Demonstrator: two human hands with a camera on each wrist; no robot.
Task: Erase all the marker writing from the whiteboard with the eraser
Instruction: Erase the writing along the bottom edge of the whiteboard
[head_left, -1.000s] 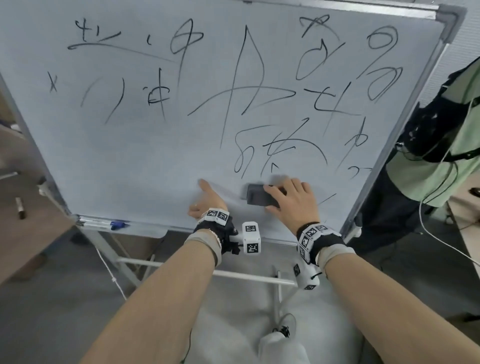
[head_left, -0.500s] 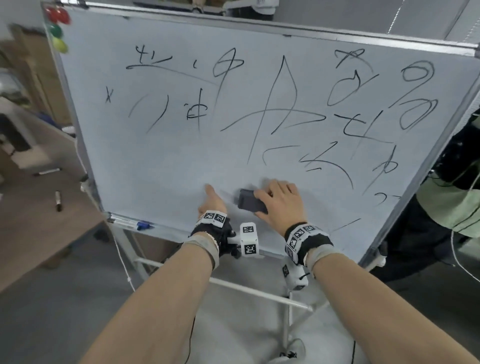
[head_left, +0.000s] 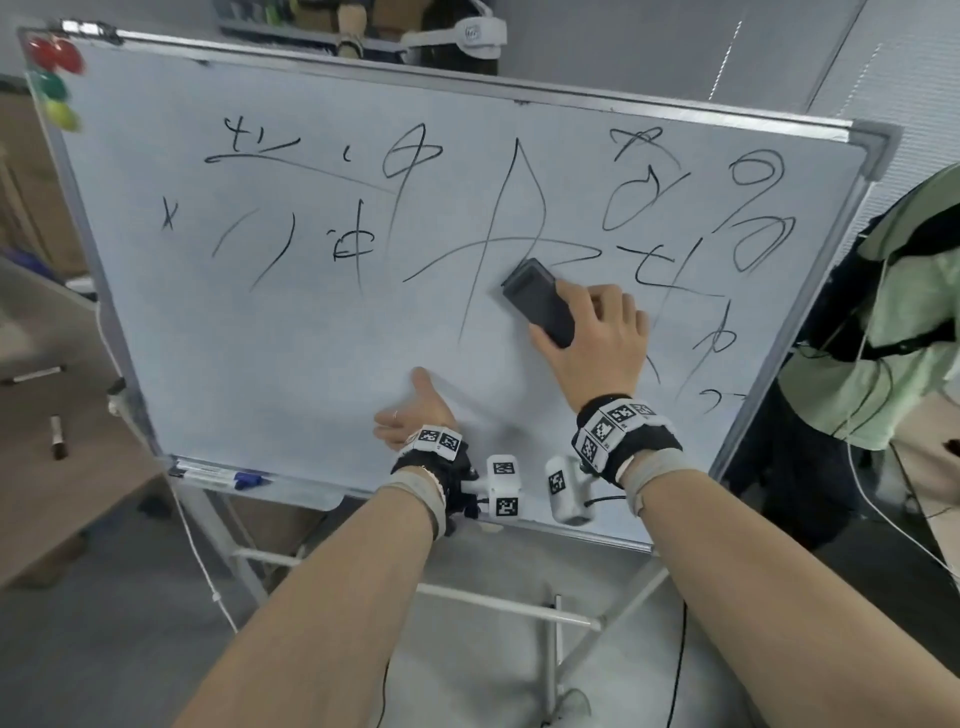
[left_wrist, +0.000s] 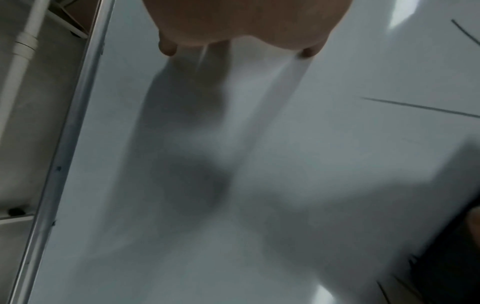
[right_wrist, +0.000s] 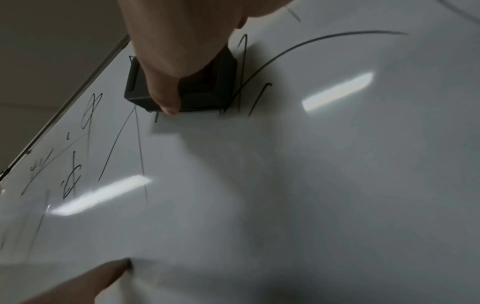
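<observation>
The whiteboard (head_left: 311, 374) stands tilted on a metal stand, with black marker writing (head_left: 410, 156) across its upper half and right side. My right hand (head_left: 592, 338) grips the dark eraser (head_left: 540, 301) and presses it flat on the board at mid-height, among the central strokes. In the right wrist view the eraser (right_wrist: 205, 90) sits under my thumb, with lines (right_wrist: 259, 67) beside it. My left hand (head_left: 415, 410) rests flat on the lower board with straight fingers; the left wrist view shows the palm (left_wrist: 246, 22) on bare board (left_wrist: 311, 164).
A blue-capped marker (head_left: 228, 478) lies in the tray at the board's lower left. Coloured magnets (head_left: 54, 83) sit at the top left corner. Another person in a green top (head_left: 893, 332) stands close at the right. Markers lie on a wooden table (head_left: 57, 436) to the left.
My right hand has slid the eraser up from the board's lower edge to its middle, wiping away the strokes below. The left hand has stayed in place.
</observation>
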